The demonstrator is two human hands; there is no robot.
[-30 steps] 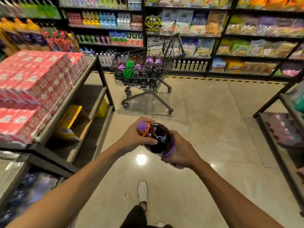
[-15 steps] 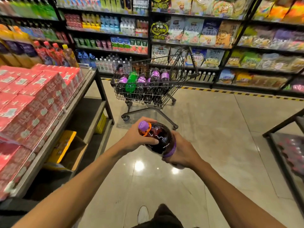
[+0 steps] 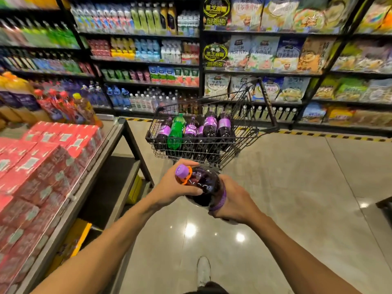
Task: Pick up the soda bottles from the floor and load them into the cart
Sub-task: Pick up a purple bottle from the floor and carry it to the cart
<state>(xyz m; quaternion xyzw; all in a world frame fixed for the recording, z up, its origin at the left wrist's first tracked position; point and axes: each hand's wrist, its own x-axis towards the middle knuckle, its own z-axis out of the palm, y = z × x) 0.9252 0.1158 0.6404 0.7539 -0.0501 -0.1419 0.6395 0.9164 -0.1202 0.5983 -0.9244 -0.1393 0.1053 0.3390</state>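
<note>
Fairly bright, even indoor light falls from overhead. The glossy floor (image 3: 297,187) throws back three white glare spots, two low in the middle and one near the right edge. The centre is sharpest: the cart (image 3: 246,141) and the held soda bottle (image 3: 203,183), whose dark shoulder carries small highlights. On the left, the red cartons (image 3: 42,166) and upper drink shelves (image 3: 42,39) smear with motion blur. The snack shelves (image 3: 286,58) on the right lean and curve with wide-angle distortion. The lower shelf (image 3: 125,172) beneath the cartons sits in deep shadow.
</note>
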